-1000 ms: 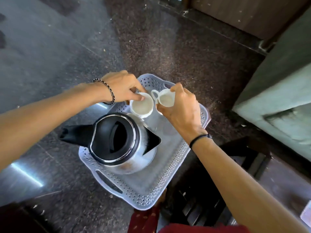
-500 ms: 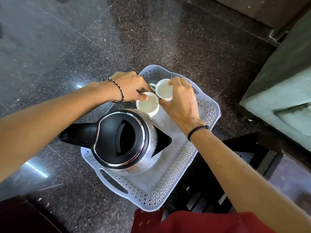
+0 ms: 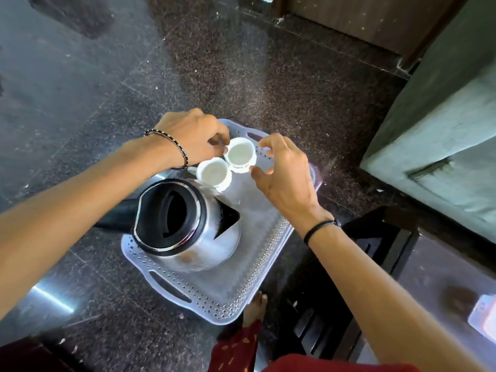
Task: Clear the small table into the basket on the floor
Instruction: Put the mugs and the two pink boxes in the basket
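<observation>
A pale grey perforated basket (image 3: 214, 308) lies on the dark stone floor. In it stands a steel kettle (image 3: 188, 237) with a black lid and handle. Two white cups stand side by side in the far corner: the near cup (image 3: 213, 173) and the far cup (image 3: 239, 154). My left hand (image 3: 192, 136) has its fingertips pinched together at the far cup's left side, where its handle is. My right hand (image 3: 281, 173) hovers just right of the far cup, fingers spread and holding nothing.
The small dark table (image 3: 381, 253) is at the lower right, with a pale object (image 3: 483, 315) at the frame edge. A grey-green block (image 3: 442, 124) rises on the right. My bare foot (image 3: 256, 304) touches the basket's near corner.
Both cups now stand in the basket's far corner. My right hand has let go of its cup and opened. My left hand shifted from the near cup to the far cup's handle.
</observation>
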